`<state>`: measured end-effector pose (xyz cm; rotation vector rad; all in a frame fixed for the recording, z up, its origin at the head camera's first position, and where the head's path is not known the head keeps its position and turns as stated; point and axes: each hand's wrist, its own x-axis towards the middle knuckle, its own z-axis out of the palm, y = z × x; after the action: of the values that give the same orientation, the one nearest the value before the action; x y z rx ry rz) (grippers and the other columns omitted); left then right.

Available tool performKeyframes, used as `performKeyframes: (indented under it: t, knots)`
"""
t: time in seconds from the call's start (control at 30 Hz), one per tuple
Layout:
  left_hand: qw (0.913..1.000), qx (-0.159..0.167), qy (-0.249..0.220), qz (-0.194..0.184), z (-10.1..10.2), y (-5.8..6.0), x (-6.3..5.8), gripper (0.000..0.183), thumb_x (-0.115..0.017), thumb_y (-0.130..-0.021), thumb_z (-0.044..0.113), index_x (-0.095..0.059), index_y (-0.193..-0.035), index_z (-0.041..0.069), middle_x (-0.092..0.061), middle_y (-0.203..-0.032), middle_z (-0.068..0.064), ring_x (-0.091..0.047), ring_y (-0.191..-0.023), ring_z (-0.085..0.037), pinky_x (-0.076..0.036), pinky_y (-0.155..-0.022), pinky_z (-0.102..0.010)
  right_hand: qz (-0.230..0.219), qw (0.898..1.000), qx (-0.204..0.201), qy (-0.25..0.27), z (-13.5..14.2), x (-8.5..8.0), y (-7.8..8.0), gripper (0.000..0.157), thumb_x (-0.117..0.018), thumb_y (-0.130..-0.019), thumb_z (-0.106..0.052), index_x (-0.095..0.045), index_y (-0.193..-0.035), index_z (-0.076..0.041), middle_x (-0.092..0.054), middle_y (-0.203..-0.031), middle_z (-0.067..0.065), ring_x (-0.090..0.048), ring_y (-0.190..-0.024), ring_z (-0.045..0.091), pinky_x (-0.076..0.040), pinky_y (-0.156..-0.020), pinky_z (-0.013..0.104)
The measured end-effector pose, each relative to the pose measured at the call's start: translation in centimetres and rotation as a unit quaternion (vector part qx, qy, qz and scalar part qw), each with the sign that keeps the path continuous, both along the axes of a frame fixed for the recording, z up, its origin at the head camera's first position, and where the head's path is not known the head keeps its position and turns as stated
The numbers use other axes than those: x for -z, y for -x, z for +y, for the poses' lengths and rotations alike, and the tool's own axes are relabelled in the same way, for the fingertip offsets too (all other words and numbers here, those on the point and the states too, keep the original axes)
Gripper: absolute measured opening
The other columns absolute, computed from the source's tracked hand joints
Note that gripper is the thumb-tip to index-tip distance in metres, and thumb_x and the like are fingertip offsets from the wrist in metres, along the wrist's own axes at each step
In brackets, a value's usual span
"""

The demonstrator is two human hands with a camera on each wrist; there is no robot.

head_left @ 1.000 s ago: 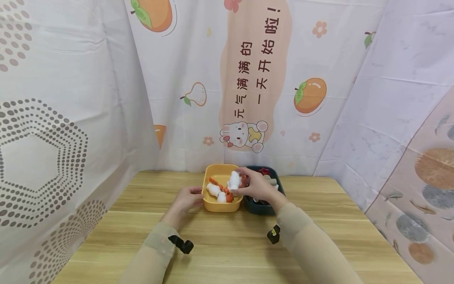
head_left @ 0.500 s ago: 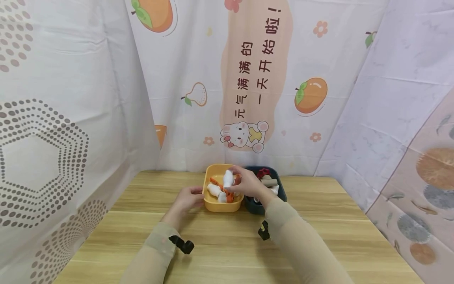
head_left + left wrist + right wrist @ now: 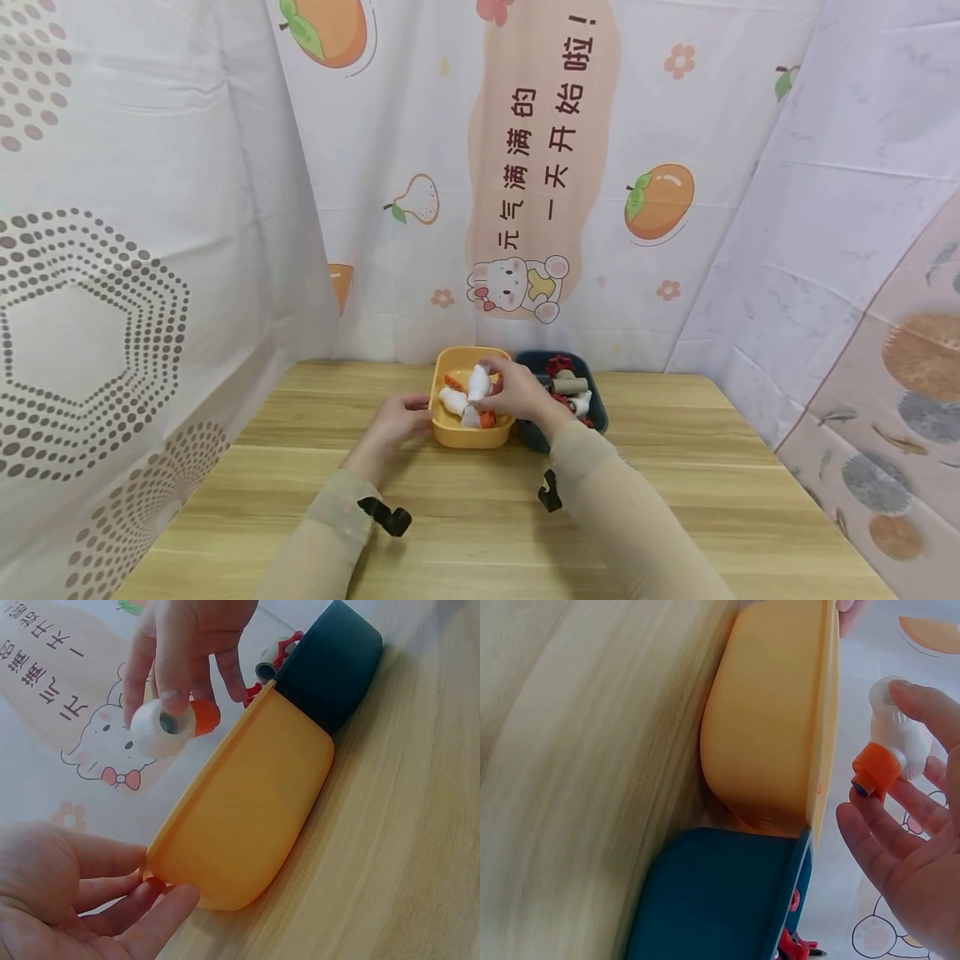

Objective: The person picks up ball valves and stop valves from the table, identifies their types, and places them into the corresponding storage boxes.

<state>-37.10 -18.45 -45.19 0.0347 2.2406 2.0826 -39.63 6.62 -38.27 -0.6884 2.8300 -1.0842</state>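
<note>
My right hand (image 3: 525, 393) holds a white pipe fitting (image 3: 479, 382) above the yellow box (image 3: 471, 438), with fingertips on both sides of it. In the right wrist view, the fitting has a hollow end and an orange part (image 3: 878, 766) with a dark tip. Down in the yellow box lie other white fittings (image 3: 453, 401) and orange pieces (image 3: 487, 419). At the box's left side, my left hand (image 3: 397, 420) grips the corner at the rim, as the left wrist view shows.
A dark teal box (image 3: 597, 412) stands against the right side of the yellow one. It holds a grey-beige tube (image 3: 569, 386), white pieces and several red parts (image 3: 558, 364). Printed curtains (image 3: 420, 275) hang behind the wooden table (image 3: 450, 533).
My right hand has moved left with the white fitting, from the yellow box's right side to over its middle, uncovering more of the teal box. My left hand stays at the rim.
</note>
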Motion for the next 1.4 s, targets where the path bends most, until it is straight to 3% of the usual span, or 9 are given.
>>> performKeyframes:
  t: [0.23,0.47,0.7,1.17,1.4]
  knots:
    - [1.0,0.005,-0.004,0.003,0.0,0.0,0.0,0.043,-0.059,-0.096,-0.008,-0.052,-0.138,-0.015,-0.055,-0.133,-0.035,-0.062,-0.115,-0.043,-0.055,-0.096,-0.054,-0.005,1.0,0.019,0.022,-0.2,-0.2,-0.5,0.057,-0.083,-0.087,-0.023,-0.059,-0.138,-0.014,-0.06,-0.133,0.014,-0.061,-0.114,0.034,-0.057,-0.094,0.043]
    - [1.0,0.0,-0.003,0.001,0.0,-0.1,0.0,0.043,-0.06,-0.096,-0.008,-0.052,-0.137,-0.016,-0.056,-0.131,-0.034,-0.065,-0.11,-0.038,-0.055,-0.097,-0.053,-0.009,1.0,0.013,0.017,0.2,0.2,-0.3,0.051,-0.082,-0.088,-0.019,-0.061,-0.135,-0.01,-0.063,-0.127,0.016,-0.061,-0.108,0.03,-0.059,-0.088,0.042]
    - [1.0,-0.007,0.003,0.004,0.2,-0.1,-0.1,0.042,-0.059,-0.097,-0.008,-0.052,-0.138,-0.016,-0.055,-0.13,-0.034,-0.065,-0.109,-0.037,-0.054,-0.097,-0.054,-0.012,1.0,0.01,0.025,0.6,0.3,-0.6,0.052,-0.081,-0.09,-0.021,-0.061,-0.136,-0.009,-0.064,-0.127,0.017,-0.06,-0.116,0.038,-0.059,-0.089,0.045]
    - [0.9998,-0.01,-0.008,-0.016,0.3,-0.2,-0.6,0.044,-0.058,-0.099,-0.004,-0.049,-0.14,-0.016,-0.054,-0.136,-0.034,-0.061,-0.118,-0.045,-0.051,-0.101,-0.055,0.015,0.999,0.021,0.026,3.3,-1.1,-1.1,0.05,-0.081,-0.09,-0.028,-0.064,-0.134,-0.014,-0.063,-0.133,0.007,-0.06,-0.116,0.032,-0.058,-0.093,0.042]
    - [0.9977,-0.026,0.062,-0.007,0.1,-0.2,-2.3,0.048,-0.06,-0.101,0.008,-0.047,-0.143,-0.011,-0.056,-0.136,-0.03,-0.059,-0.121,-0.041,-0.051,-0.102,-0.053,0.067,0.997,0.021,0.017,5.3,-2.6,-1.5,0.05,-0.079,-0.09,-0.029,-0.063,-0.134,-0.012,-0.064,-0.131,0.007,-0.063,-0.112,0.028,-0.058,-0.092,0.042]
